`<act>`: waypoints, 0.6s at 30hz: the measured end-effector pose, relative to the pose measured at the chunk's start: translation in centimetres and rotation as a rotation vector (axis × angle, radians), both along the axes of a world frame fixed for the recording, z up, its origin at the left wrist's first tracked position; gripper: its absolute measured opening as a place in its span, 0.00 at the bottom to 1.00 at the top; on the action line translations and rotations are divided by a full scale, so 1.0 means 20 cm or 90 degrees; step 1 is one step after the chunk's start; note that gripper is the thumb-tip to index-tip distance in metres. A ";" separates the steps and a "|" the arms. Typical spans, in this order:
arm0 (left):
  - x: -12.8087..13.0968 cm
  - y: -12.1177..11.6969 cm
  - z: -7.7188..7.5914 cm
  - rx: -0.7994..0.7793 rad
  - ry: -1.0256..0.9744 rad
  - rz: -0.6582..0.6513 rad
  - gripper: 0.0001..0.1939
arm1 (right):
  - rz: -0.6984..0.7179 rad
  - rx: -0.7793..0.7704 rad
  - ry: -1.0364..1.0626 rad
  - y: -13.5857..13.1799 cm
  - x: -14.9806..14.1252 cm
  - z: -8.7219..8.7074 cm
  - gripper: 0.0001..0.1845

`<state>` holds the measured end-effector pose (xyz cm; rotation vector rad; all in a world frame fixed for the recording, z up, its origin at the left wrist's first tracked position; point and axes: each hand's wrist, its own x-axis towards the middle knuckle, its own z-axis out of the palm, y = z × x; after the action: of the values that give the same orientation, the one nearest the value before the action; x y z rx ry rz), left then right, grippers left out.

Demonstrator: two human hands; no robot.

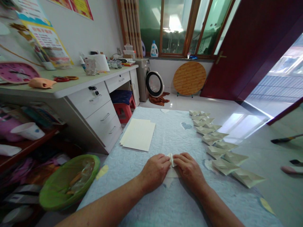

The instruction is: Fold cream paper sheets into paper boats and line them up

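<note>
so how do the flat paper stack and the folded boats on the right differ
The stack of cream paper sheets lies flat and rectangular, while the paper boats are folded into raised, pointed shapes. The sheets form one pile on the left of the light blue cover, while the boats stretch in a long, overlapping line along its right side. Both look like the same pale cream paper, and both rest on that cover.

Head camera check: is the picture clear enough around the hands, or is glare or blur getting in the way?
In the head view, the left hand, right hand and folded paper look fairly clear, though fine creases are soft; glare washes out the window and streaks the floor; wide-angle distortion bends the desk; the shelf at lower left is smeared.
</note>
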<state>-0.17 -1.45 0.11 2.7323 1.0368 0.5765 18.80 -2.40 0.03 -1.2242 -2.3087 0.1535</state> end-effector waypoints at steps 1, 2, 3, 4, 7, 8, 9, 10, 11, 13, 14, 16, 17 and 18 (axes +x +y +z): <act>0.00 0.00 0.00 -0.003 0.001 0.002 0.09 | 0.003 0.001 -0.006 0.00 0.00 0.00 0.12; -0.01 0.00 0.00 -0.005 0.002 0.003 0.09 | 0.006 0.002 -0.012 0.00 0.00 0.00 0.11; -0.01 0.00 -0.01 -0.006 0.004 0.004 0.09 | 0.008 0.003 -0.018 0.00 0.01 0.00 0.11; -0.01 0.00 -0.01 -0.007 0.005 0.004 0.09 | 0.009 0.004 -0.023 0.00 0.01 0.00 0.10; -0.01 0.00 -0.02 -0.004 0.008 0.001 0.09 | 0.018 0.018 -0.030 0.00 0.01 -0.01 0.10; -0.01 0.01 -0.03 -0.002 0.008 -0.002 0.09 | 0.024 0.030 -0.027 0.00 0.01 -0.02 0.10; -0.02 0.01 -0.03 -0.002 0.008 -0.007 0.08 | 0.030 0.042 -0.021 0.00 0.01 -0.03 0.09; -0.02 0.01 -0.03 -0.002 0.008 -0.011 0.08 | 0.036 0.054 -0.015 0.00 0.01 -0.03 0.08; -0.02 0.01 -0.04 -0.003 0.010 -0.014 0.07 | 0.039 0.063 -0.009 0.00 0.01 -0.04 0.08; -0.02 0.01 -0.04 -0.004 0.012 -0.019 0.06 | 0.042 0.066 0.000 0.00 0.02 -0.05 0.07; -0.02 0.01 -0.04 -0.004 0.013 -0.019 0.06 | 0.041 0.064 0.002 0.00 0.02 -0.05 0.07; -0.02 0.02 -0.04 -0.002 0.015 -0.019 0.05 | 0.034 0.069 0.002 0.00 0.01 -0.05 0.07; -0.02 0.02 -0.04 -0.001 0.016 -0.019 0.05 | 0.028 0.073 0.000 0.00 0.01 -0.05 0.07; -0.02 0.02 -0.04 -0.002 0.017 -0.019 0.05 | 0.023 0.076 -0.004 0.00 0.01 -0.05 0.07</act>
<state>-0.66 -1.14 -0.68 2.7556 0.9990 0.5353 19.08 -2.45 -1.06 -1.1260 -2.3109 0.0228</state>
